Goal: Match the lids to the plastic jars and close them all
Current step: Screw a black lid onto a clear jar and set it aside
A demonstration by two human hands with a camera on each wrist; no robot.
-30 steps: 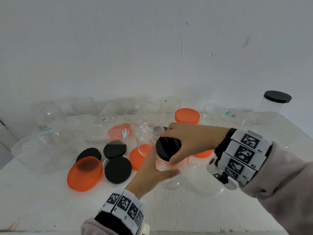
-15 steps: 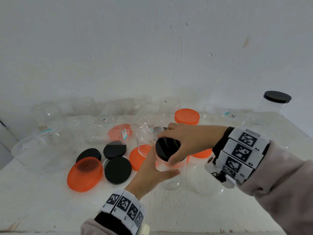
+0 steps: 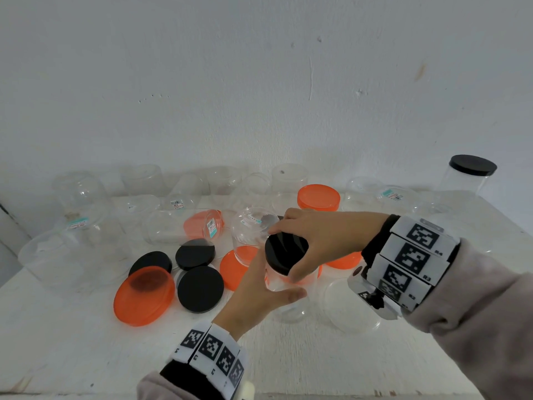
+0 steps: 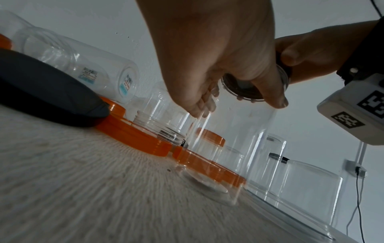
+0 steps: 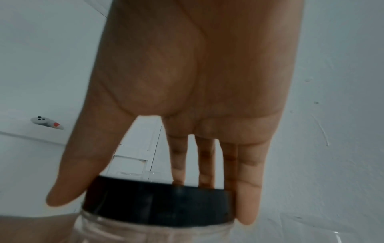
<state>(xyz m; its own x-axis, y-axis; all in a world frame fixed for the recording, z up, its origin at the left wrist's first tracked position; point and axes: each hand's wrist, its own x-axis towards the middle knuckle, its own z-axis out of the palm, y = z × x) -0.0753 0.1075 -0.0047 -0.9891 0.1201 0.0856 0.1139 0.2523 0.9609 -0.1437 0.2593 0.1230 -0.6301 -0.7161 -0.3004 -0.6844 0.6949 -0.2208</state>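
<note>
Both hands meet on one clear jar (image 3: 284, 281) standing near the middle of the white table (image 3: 86, 356). Her left hand (image 3: 259, 295) reaches up from the near edge and wraps the jar's wall, thumb on the near side, fingers curled round the far side. Coming in from the right, the right hand (image 3: 323, 241) arches over the top, thumb and fingertips clamped on the rim of the black lid (image 3: 284, 252) that sits on the jar's mouth.

From the right wrist camera you see the black lid (image 5: 158, 203) edge-on, seated level on the neck, thumb on one side and the fingers (image 5: 247, 194) spread down the other. Only the left wrist view shows the jar's base (image 4: 209, 185) planted on the tabletop, an orange lid (image 4: 207, 166) just behind it.

Loose lids crowd the left: a large orange lid (image 3: 144, 295), three black lids (image 3: 200, 288) just beside it. Empty jars lie along the wall. One capped jar (image 3: 468, 180) stands at the far right corner. Bare tabletop runs along the near edge.
</note>
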